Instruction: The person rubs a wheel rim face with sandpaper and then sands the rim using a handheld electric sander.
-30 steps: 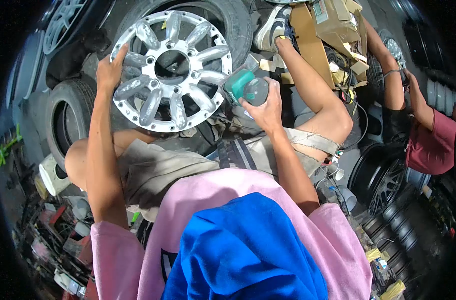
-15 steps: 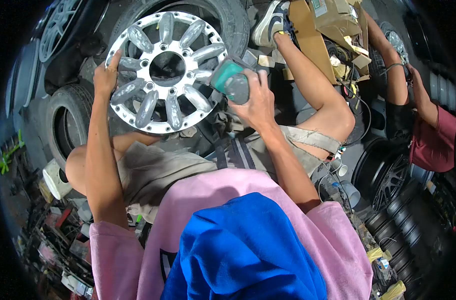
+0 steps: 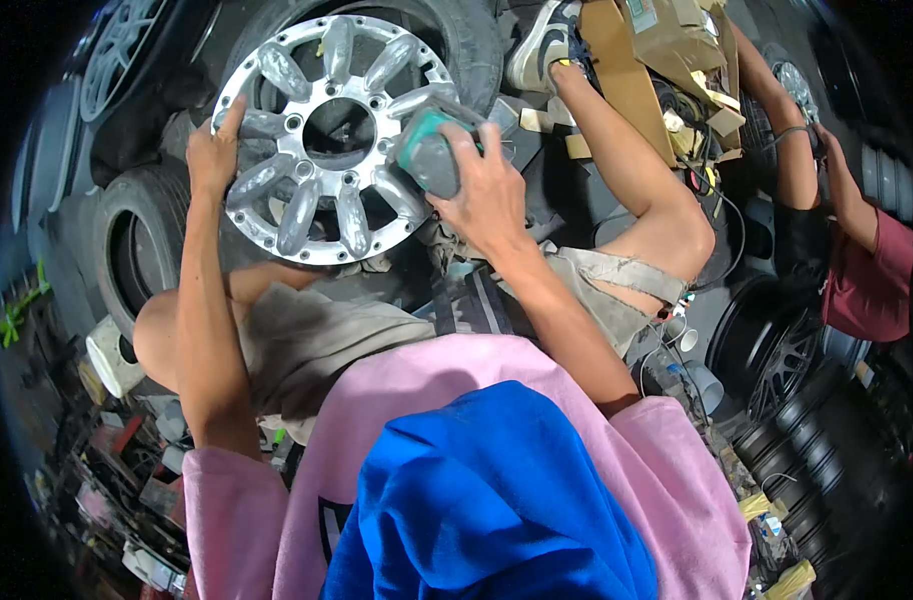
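A bare silver alloy wheel rim (image 3: 321,178), with shiny sanded spokes and a ring of bolt holes, is tilted up in front of my legs. My left hand (image 3: 214,155) grips its left edge, the fingers wrapped over the outer lip. In my right hand (image 3: 486,200) is a green and grey palm sander (image 3: 434,160), its body covered with dust. The sander rests over the spokes at the rim's right side; its pad's exact contact is hidden beneath it.
A tyre (image 3: 476,60) lies behind the rim, and another tyre (image 3: 156,215) stands at left. At right are an open cardboard box (image 3: 616,85), cables, dark wheels (image 3: 781,350) and a person in a maroon shirt (image 3: 871,270). A white bucket (image 3: 106,350) sits by my left knee.
The sander in my right hand has moved left and slightly down, further over the spokes. The rim has turned slightly, with my left hand still on its edge.
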### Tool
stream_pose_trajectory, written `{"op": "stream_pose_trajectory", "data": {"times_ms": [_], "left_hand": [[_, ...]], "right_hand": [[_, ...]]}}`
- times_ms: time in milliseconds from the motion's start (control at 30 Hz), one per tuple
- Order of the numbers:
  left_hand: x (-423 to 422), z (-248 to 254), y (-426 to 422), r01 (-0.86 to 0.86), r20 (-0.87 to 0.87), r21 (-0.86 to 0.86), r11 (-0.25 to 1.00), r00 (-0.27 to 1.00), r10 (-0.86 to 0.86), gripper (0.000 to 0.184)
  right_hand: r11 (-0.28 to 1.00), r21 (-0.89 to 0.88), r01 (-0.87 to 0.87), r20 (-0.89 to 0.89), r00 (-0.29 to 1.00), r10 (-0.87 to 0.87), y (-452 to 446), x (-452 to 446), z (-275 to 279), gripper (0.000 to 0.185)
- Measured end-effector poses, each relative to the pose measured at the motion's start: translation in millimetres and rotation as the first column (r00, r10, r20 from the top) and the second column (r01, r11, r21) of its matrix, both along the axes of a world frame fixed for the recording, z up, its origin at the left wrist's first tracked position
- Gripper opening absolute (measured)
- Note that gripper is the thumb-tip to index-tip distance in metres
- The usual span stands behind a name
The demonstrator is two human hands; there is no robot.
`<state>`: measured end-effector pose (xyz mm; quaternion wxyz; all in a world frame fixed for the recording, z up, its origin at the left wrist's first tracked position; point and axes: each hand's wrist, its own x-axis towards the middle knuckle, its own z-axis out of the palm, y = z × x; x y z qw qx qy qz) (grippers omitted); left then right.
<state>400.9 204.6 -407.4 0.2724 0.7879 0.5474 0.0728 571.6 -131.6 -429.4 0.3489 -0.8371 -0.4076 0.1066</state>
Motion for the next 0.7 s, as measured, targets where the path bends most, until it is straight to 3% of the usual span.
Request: {"op": "stream_pose_trajectory", "data": {"times_ms": [133, 233, 367, 433, 700], "left_hand": [[4, 4, -8, -0.017, 0.055, 0.046, 0.999, 0.998, 0.014, 0.072], [3, 7, -12, 0.002, 0.052, 0.106, 0.994, 0.999, -0.007, 0.071], [11, 10, -11, 0.03, 0.04, 0.152, 0.988, 0.999, -0.036, 0.069], [13, 10, -11, 0.033, 0.047, 0.174, 0.984, 0.998, -0.042, 0.068], [12, 3, -3, 0.042, 0.055, 0.175, 0.984, 0.997, -0.053, 0.07]], "right_hand": [[0.995, -0.089, -0.049, -0.088, 0.995, 0.041, -7, 19, 12, 0.077], [0.998, 0.037, 0.055, -0.267, 0.963, -0.043, -42, 36, -24, 0.074], [0.996, -0.009, 0.091, -0.322, 0.943, -0.089, -64, 50, -54, 0.072], [0.996, -0.068, -0.051, -0.318, 0.948, 0.027, -67, 49, -53, 0.073], [0.99, -0.134, -0.038, -0.369, 0.929, -0.014, -71, 34, -34, 0.07]]}}
